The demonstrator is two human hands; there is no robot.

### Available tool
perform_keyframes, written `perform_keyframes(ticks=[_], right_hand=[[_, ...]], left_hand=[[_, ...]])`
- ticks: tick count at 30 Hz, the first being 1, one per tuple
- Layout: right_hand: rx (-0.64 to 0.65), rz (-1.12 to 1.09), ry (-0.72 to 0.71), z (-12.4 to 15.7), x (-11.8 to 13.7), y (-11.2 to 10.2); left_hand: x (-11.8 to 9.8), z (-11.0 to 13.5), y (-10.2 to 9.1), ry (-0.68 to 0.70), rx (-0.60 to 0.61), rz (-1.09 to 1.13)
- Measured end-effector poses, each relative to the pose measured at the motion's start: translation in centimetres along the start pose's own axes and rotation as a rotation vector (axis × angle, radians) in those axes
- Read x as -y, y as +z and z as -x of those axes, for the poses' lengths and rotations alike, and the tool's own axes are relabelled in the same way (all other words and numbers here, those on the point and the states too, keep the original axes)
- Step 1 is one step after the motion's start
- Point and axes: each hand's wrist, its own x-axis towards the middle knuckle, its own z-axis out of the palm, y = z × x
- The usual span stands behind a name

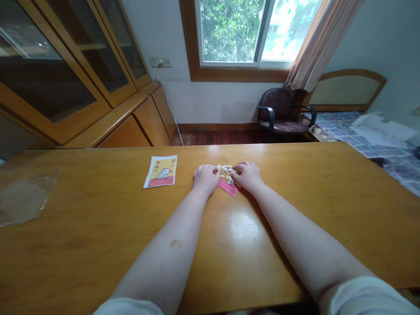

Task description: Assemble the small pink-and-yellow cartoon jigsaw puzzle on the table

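Small jigsaw pieces [229, 178], cream, yellow and white, lie heaped between my two hands near the far side of the table. A flat pink joined section of the jigsaw [228, 187] shows below the heap, its corner toward me. My left hand [206, 178] is at the heap's left edge, fingers curled in against the pieces. From the right, my right hand [248, 176] bends its thumb and fingers onto the pieces. Fingertips are partly hidden on both sides. To the left lies a picture sheet [160, 172] with a white cartoon animal on yellow and pink.
The wooden table [98, 236] spans the view. A clear plastic bag [26, 199] lies at its left end. Beyond are a glass-door cabinet [82, 94], a brown armchair [278, 111], a bed [377, 135] and a window [229, 33] with a curtain [323, 41].
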Motion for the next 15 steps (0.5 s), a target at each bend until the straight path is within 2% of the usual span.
perform_keyframes(ticks=[7,12,15], right_hand=[[-0.031,-0.118,-0.052,-0.34,-0.32,0.36],[-0.082,-0.2,-0.072,-0.52,-0.64,0.53],[-0.098,-0.245,-0.078,-0.62,-0.85,0.63]], left_hand=[[-0.05,-0.02,0.13,-0.011,-0.024,0.084],[0.0,0.14,0.34,0.082,-0.019,0.118],[-0.32,0.54,0.13,0.193,0.004,0.117]])
